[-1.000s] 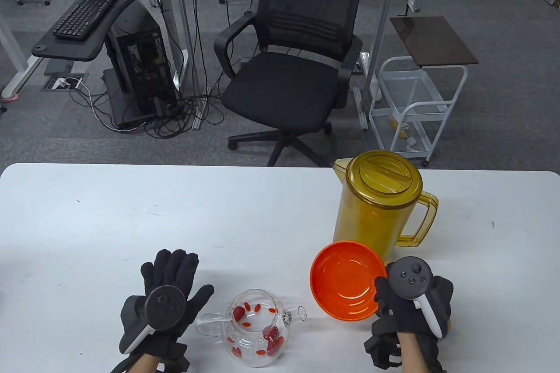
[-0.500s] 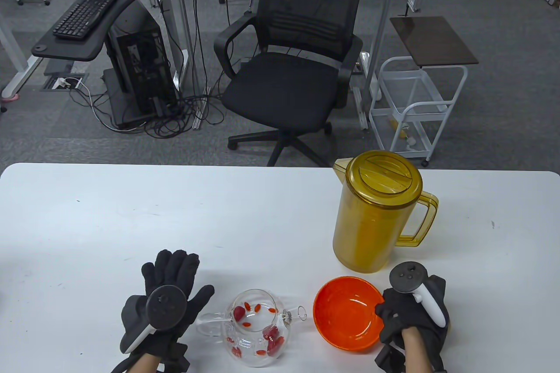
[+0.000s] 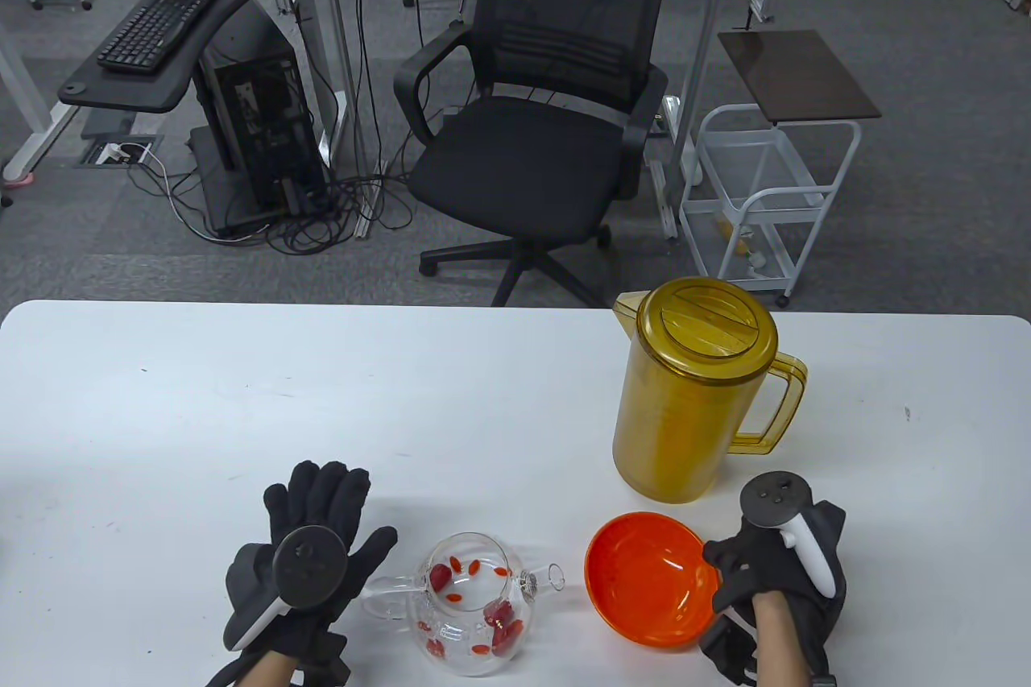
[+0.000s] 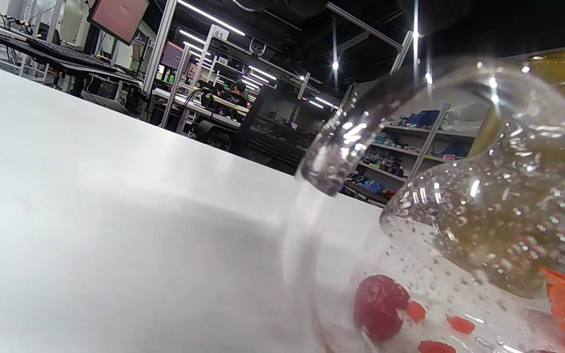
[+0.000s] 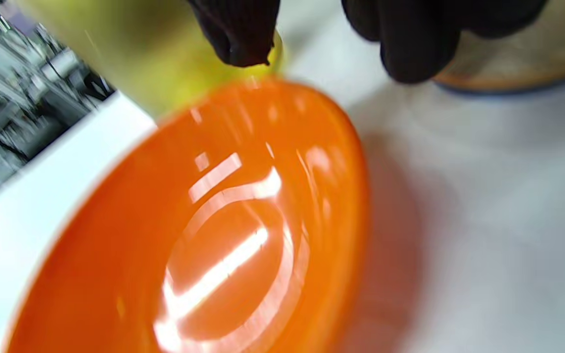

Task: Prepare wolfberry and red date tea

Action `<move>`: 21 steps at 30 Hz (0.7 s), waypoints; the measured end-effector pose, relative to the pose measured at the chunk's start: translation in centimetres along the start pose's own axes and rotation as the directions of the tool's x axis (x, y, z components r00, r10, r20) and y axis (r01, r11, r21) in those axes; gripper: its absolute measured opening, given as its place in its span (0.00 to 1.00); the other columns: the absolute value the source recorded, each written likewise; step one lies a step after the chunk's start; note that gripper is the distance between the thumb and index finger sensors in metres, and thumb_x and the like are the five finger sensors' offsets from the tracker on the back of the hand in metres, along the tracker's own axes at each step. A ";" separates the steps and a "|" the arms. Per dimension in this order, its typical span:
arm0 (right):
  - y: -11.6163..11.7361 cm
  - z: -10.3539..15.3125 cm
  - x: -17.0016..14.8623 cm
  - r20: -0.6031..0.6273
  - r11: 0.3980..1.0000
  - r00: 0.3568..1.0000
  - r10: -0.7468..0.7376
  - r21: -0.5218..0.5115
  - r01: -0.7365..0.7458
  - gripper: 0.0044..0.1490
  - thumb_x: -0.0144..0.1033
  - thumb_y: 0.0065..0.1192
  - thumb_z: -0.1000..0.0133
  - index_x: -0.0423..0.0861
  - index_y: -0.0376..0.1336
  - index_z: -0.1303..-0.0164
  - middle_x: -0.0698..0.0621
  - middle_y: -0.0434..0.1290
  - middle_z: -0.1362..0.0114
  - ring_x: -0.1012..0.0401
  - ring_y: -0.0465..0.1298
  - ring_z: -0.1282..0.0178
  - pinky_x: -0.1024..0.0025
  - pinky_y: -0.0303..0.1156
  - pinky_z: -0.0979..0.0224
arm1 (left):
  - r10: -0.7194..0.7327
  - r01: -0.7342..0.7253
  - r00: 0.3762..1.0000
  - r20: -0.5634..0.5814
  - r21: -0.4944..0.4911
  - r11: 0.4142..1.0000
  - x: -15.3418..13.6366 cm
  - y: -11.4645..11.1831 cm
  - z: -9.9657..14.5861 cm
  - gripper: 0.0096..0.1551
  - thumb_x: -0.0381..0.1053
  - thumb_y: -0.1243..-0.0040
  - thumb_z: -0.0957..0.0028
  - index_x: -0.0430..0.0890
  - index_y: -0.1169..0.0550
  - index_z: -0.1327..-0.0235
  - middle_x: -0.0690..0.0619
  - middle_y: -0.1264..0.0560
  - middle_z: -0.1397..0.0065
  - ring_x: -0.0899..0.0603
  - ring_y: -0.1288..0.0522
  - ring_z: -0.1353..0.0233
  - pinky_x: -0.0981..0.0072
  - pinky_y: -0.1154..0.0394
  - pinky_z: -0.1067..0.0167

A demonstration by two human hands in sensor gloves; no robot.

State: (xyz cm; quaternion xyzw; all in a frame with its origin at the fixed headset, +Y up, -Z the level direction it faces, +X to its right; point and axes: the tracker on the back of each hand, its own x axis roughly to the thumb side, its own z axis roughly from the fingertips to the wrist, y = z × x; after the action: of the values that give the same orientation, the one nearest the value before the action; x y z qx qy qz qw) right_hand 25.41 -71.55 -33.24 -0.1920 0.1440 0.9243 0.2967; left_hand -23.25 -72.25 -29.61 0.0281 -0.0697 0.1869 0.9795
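A clear glass teapot (image 3: pixel 471 602) holding red dates and wolfberries sits near the front edge of a white table (image 3: pixel 322 397). The left hand (image 3: pixel 310 558) lies flat, fingers spread, beside the teapot's handle, holding nothing. The right hand (image 3: pixel 777 574) grips the rim of an empty orange bowl (image 3: pixel 648 586), just right of the teapot. An amber lidded pitcher (image 3: pixel 697 389) stands behind the bowl.
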 end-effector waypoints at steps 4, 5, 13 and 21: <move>-2.8 0.1 0.5 0.161 0.934 0.974 -0.161 -0.295 0.203 0.58 0.35 0.64 0.42 0.26 0.32 0.22 0.22 0.48 0.24 0.29 0.62 0.29 0.33 0.59 0.30 | -0.006 0.006 1.000 -0.004 0.003 1.000 0.0 0.1 0.0 0.46 0.68 0.51 0.41 0.49 0.47 0.14 0.42 0.50 0.09 0.30 0.60 0.12 0.42 0.70 0.22; -3.3 -0.1 0.5 0.192 0.919 0.964 -0.186 -0.313 0.239 0.59 0.35 0.64 0.42 0.29 0.30 0.22 0.22 0.45 0.22 0.28 0.59 0.27 0.31 0.56 0.28 | -0.005 0.005 1.000 -0.005 0.004 1.000 0.0 0.1 0.0 0.46 0.68 0.51 0.41 0.49 0.46 0.14 0.45 0.50 0.09 0.30 0.60 0.12 0.43 0.70 0.22; -5.3 -3.4 0.8 0.274 0.856 0.890 -0.365 -0.277 0.436 0.61 0.36 0.62 0.40 0.45 0.22 0.22 0.29 0.36 0.18 0.25 0.44 0.21 0.26 0.45 0.24 | -0.010 0.011 1.000 -0.012 0.007 1.000 0.0 0.1 0.1 0.46 0.68 0.51 0.41 0.49 0.46 0.14 0.42 0.50 0.09 0.30 0.60 0.12 0.42 0.70 0.22; -4.5 -6.7 0.1 0.227 0.802 0.821 -0.524 -0.193 0.565 0.44 0.33 0.56 0.38 0.55 0.36 0.20 0.32 0.52 0.19 0.30 0.49 0.19 0.28 0.47 0.24 | -0.009 0.009 1.000 -0.013 0.006 1.000 -0.1 0.2 0.0 0.47 0.68 0.52 0.41 0.49 0.46 0.13 0.42 0.50 0.09 0.30 0.60 0.12 0.42 0.70 0.22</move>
State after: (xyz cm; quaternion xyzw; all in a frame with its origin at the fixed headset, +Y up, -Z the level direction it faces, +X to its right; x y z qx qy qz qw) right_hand 29.84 -70.51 -39.94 -0.1855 -0.0604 0.8226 0.5341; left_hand -23.39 -72.08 -29.66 0.0303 -0.0626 0.1829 0.9807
